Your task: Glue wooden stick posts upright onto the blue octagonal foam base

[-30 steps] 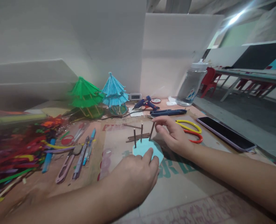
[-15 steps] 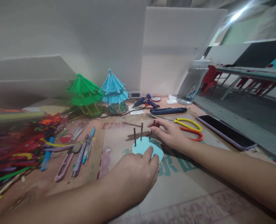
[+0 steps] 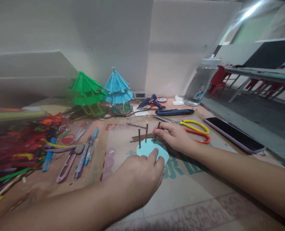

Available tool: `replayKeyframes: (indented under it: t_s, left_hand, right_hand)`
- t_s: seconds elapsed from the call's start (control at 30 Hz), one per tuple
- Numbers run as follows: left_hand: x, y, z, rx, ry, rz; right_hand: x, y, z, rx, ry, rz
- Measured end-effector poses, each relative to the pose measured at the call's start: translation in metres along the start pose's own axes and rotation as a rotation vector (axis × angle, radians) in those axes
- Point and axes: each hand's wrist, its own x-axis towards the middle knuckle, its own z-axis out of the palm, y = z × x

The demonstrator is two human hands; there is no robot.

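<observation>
A light blue rounded flat piece lies on the board, with thin brown sticks standing upright along its far edge. My left hand is closed on the near edge of this piece, its fingertips on the top; the thumb is hidden. On the far right edge, my right hand pinches a brown stick that stands slightly tilted. To its left are two more upright sticks, a middle stick and a left stick. Behind the piece lies a small bundle of brown sticks.
Behind are a green tiered model, a blue tiered model, a glue gun and a water bottle. Scissors and a phone lie right. Pens and colourful scraps are left.
The view has tilted slightly, so the things sit a little higher. Both hands keep nearly the same places on the light blue piece and the right stick.
</observation>
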Motion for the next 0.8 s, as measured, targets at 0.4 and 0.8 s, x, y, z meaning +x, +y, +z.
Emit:
replayKeyframes:
  t_s: [0.4, 0.8]
  left_hand:
    - [-0.0006, -0.0004, -0.0006, 0.005, -0.002, 0.022]
    - [-0.0009, -0.0005, -0.0007, 0.003, -0.015, 0.004]
  right_hand:
    - [0.0001, -0.0004, -0.0016, -0.011, -0.002, -0.049]
    - [-0.0005, -0.0013, -0.0007, 0.030, 0.000, -0.010]
